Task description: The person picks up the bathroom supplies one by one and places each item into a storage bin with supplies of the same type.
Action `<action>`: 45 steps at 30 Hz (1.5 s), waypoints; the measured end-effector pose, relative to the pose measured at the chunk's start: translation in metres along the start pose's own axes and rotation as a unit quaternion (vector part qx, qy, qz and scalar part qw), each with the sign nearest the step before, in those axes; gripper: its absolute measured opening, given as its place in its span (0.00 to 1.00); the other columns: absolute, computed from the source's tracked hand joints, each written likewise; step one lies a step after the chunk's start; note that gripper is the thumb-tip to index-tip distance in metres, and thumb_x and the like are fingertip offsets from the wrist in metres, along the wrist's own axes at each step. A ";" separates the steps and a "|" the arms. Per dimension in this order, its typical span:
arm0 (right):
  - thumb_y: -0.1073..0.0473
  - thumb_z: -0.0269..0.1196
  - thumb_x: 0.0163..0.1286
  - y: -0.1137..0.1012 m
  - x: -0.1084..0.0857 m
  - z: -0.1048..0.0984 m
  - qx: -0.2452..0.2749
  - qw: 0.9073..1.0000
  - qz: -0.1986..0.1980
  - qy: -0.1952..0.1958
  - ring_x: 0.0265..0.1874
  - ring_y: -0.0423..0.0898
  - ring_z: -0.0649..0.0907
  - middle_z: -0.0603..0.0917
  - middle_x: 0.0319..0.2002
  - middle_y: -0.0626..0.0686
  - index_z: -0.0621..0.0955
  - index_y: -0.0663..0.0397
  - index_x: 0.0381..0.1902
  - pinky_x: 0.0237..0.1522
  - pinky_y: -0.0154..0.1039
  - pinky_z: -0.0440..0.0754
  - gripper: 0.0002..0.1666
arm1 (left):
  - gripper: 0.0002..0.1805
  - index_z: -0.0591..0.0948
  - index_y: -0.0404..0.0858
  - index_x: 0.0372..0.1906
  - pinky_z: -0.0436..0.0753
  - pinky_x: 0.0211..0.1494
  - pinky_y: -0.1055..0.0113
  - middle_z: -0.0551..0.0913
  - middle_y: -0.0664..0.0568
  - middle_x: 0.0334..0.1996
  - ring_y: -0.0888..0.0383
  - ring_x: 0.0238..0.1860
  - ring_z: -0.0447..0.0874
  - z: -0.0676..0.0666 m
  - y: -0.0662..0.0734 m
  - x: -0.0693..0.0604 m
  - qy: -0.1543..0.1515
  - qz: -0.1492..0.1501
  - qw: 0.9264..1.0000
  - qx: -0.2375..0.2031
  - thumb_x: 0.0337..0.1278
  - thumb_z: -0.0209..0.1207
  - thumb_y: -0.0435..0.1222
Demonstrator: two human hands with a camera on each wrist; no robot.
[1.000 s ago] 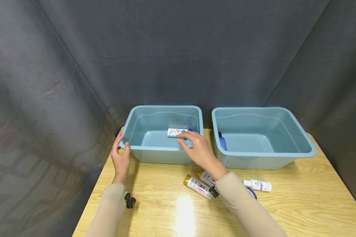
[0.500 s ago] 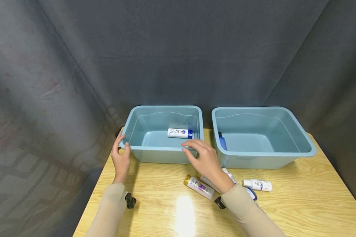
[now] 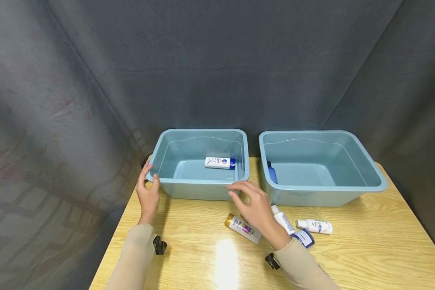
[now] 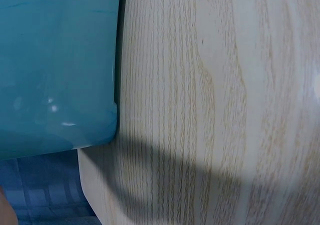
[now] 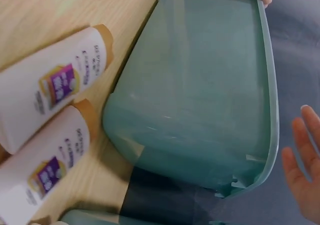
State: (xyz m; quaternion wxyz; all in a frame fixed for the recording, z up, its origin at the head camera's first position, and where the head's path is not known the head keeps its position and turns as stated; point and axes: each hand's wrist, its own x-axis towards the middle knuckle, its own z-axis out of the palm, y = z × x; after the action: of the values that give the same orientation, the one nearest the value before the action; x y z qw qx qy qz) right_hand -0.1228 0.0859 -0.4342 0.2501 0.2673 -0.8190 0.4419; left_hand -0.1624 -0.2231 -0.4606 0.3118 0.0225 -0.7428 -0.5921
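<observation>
My left hand (image 3: 148, 198) rests at the front left corner of the left blue bin (image 3: 199, 189), thumb and fingers apart against the corner. Inside that bin lies a white bottle (image 3: 218, 162) with a blue cap. My right hand (image 3: 254, 204) is by the bin's front right corner, holding nothing, its fingers loosely bent. In the right wrist view, its fingers (image 5: 302, 140) stand apart from the rim. On the table below are two white bottles with gold caps, a nearer one (image 3: 242, 228) and another (image 5: 47, 167) mostly hidden by the hand in the head view.
To the right stands a second blue bin (image 3: 322, 197) with a dark blue bottle (image 3: 272, 173) inside. Before it on the wooden table (image 3: 192, 245) lie a white bottle (image 3: 282, 219), a dark blue container (image 3: 303, 238) and another white bottle (image 3: 314, 226). A grey curtain (image 3: 210, 72) hangs behind.
My right hand has drawn back out of the left bin toward the table, uncovering the blue-capped bottle, which stays put. The left hand has not moved.
</observation>
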 end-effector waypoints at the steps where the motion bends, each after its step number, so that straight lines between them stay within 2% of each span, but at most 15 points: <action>1: 0.63 0.69 0.65 0.000 -0.002 0.000 0.002 1.000 0.003 0.000 0.47 0.46 0.84 0.87 0.44 0.46 0.86 0.52 0.44 0.54 0.41 0.79 0.10 | 0.20 0.75 0.25 0.62 0.61 0.54 0.66 0.68 0.38 0.70 0.44 0.71 0.63 0.000 0.000 0.000 0.001 0.000 1.000 0.000 0.67 0.52 0.26; 8: 0.65 0.70 0.62 0.006 -0.016 0.002 0.005 1.000 0.007 0.022 0.47 0.47 0.85 0.87 0.43 0.48 0.86 0.53 0.44 0.55 0.39 0.78 0.12 | 0.20 0.75 0.25 0.61 0.61 0.54 0.65 0.68 0.38 0.70 0.45 0.70 0.63 0.001 -0.001 0.000 0.003 0.004 1.000 0.000 0.67 0.52 0.25; 15: 0.69 0.71 0.58 0.014 -0.031 0.006 0.000 0.999 0.012 0.046 0.39 0.44 0.85 0.87 0.39 0.47 0.86 0.54 0.41 0.50 0.28 0.77 0.13 | 0.20 0.75 0.26 0.62 0.61 0.54 0.65 0.68 0.38 0.70 0.45 0.71 0.63 0.001 0.000 0.000 0.005 0.003 1.000 0.004 0.66 0.52 0.26; 20: 0.69 0.71 0.58 0.016 -0.041 0.009 -0.007 0.999 0.018 0.051 0.36 0.44 0.84 0.87 0.38 0.48 0.87 0.54 0.40 0.46 0.31 0.79 0.12 | 0.20 0.75 0.25 0.62 0.61 0.54 0.66 0.68 0.39 0.70 0.45 0.71 0.63 0.000 0.001 0.000 0.005 0.005 1.000 0.001 0.67 0.52 0.25; 27: 0.67 0.72 0.58 0.018 -0.058 0.016 -0.005 0.997 0.065 0.041 0.35 0.46 0.85 0.87 0.40 0.44 0.87 0.50 0.40 0.42 0.32 0.80 0.12 | 0.20 0.75 0.25 0.62 0.61 0.54 0.67 0.68 0.37 0.70 0.45 0.71 0.63 -0.001 0.000 0.000 0.004 0.006 1.000 -0.003 0.67 0.52 0.25; 33: 0.66 0.72 0.59 0.017 -0.070 0.021 -0.009 0.995 0.092 0.029 0.35 0.46 0.85 0.86 0.40 0.43 0.87 0.49 0.40 0.38 0.43 0.83 0.12 | 0.20 0.75 0.25 0.62 0.62 0.52 0.66 0.68 0.37 0.69 0.44 0.70 0.64 0.000 0.001 0.000 0.006 0.004 1.000 0.002 0.67 0.52 0.26; 39: 0.65 0.73 0.59 0.015 -0.078 0.025 -0.033 0.992 0.118 0.014 0.35 0.49 0.86 0.86 0.42 0.49 0.87 0.51 0.40 0.37 0.45 0.85 0.11 | 0.20 0.75 0.25 0.61 0.62 0.52 0.66 0.68 0.37 0.69 0.45 0.69 0.64 0.000 0.001 0.000 0.010 0.005 1.000 0.003 0.67 0.52 0.26; 45: 0.59 0.73 0.60 0.017 -0.084 0.028 -0.039 0.981 0.187 -0.007 0.37 0.47 0.85 0.86 0.40 0.47 0.87 0.48 0.42 0.39 0.46 0.83 0.11 | 0.20 0.76 0.26 0.61 0.62 0.55 0.59 0.69 0.39 0.69 0.46 0.70 0.64 0.001 -0.001 0.000 0.010 0.006 1.000 -0.002 0.67 0.52 0.25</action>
State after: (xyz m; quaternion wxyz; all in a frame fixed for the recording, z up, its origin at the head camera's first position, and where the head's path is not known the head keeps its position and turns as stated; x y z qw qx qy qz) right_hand -0.0774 0.0878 -0.5124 0.1671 0.1023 -0.8731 0.4464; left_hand -0.1632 -0.2226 -0.4613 0.3226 0.0237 -0.7387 -0.5913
